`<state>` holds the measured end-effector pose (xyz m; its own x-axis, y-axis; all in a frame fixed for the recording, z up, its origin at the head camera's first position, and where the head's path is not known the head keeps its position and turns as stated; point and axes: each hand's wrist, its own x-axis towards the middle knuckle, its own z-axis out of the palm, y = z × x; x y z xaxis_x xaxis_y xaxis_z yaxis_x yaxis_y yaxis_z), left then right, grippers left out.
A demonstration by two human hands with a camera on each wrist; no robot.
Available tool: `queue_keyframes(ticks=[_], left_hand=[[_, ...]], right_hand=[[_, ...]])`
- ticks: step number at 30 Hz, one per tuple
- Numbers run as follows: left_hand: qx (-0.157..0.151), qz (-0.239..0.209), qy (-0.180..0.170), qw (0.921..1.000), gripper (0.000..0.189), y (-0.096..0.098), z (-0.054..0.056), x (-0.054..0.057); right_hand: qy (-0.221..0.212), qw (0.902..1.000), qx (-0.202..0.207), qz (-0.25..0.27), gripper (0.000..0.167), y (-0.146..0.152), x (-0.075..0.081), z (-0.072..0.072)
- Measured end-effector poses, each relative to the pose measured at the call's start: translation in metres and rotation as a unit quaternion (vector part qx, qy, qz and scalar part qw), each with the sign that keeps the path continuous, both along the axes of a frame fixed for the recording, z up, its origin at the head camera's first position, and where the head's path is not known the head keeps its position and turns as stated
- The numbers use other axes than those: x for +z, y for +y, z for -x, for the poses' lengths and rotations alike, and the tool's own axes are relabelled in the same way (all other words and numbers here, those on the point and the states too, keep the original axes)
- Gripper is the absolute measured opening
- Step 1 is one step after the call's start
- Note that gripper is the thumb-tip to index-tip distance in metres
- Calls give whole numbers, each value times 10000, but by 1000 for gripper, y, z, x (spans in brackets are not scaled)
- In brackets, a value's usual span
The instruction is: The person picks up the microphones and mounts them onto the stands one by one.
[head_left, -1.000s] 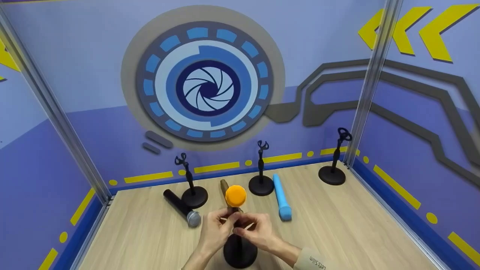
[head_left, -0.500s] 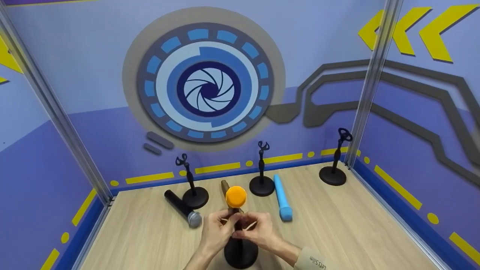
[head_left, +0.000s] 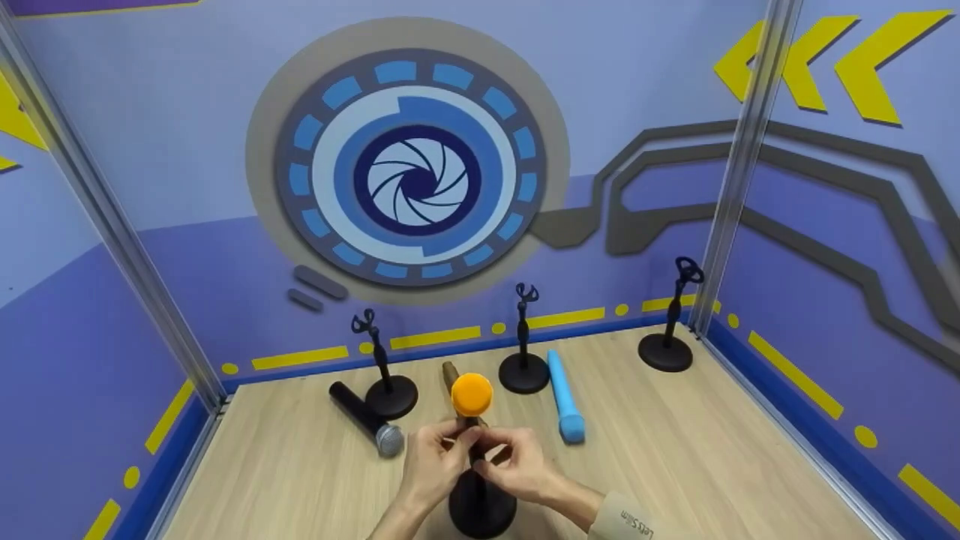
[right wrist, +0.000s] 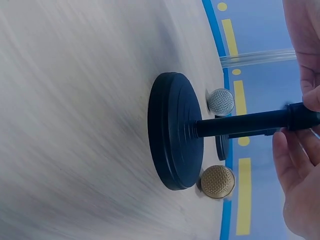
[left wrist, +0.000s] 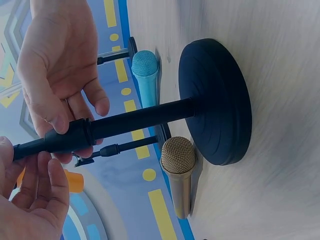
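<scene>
A black desktop microphone stand stands upright in front of me, its round base (head_left: 482, 506) on the table. Above the hands shows the round orange head of a microphone (head_left: 471, 394); its orange lower end appears behind the fingers in the left wrist view. My left hand (head_left: 435, 459) pinches the thin upper rod just above the collar. Around the collar (left wrist: 70, 135) and shaft below it, my right hand (head_left: 521, 461) has its thumb and fingertips. Both hands hide the stand's clip. Behind the stand lies a gold microphone (left wrist: 178, 165), mostly covered in the head view.
A black microphone with silver head (head_left: 367, 420) lies at left beside a stand (head_left: 391, 396). A blue microphone (head_left: 564, 397) lies right of centre, next to another stand (head_left: 523, 371). One more stand (head_left: 665, 351) occupies the back right corner. Printed walls (head_left: 187, 300) enclose the table.
The right thumb and fingers shift slightly around the shaft. My left hand keeps its pinch, and the stand and orange microphone stay in place.
</scene>
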<state>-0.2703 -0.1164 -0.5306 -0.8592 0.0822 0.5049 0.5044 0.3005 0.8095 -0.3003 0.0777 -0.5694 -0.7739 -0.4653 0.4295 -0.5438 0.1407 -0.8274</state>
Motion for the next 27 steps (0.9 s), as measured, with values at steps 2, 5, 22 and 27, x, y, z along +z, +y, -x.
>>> queue_keyframes(ticks=[2,5,22,27], left_hand=[[6,14,22,10000,8,0,0,0],[23,33,48,10000,8,0,1,-1],[-7,161,-270,9995,13,0,1,-1],[97,100,-167,9998,9,1,0,3]], right_hand=[[-57,10000,-39,41,32,0,0,0],[-106,9998,-161,40,32,-1,0,0],[-202,9984,-521,103,26,0,-3,3],[-79,9996,88,270,33,4,-2,7]])
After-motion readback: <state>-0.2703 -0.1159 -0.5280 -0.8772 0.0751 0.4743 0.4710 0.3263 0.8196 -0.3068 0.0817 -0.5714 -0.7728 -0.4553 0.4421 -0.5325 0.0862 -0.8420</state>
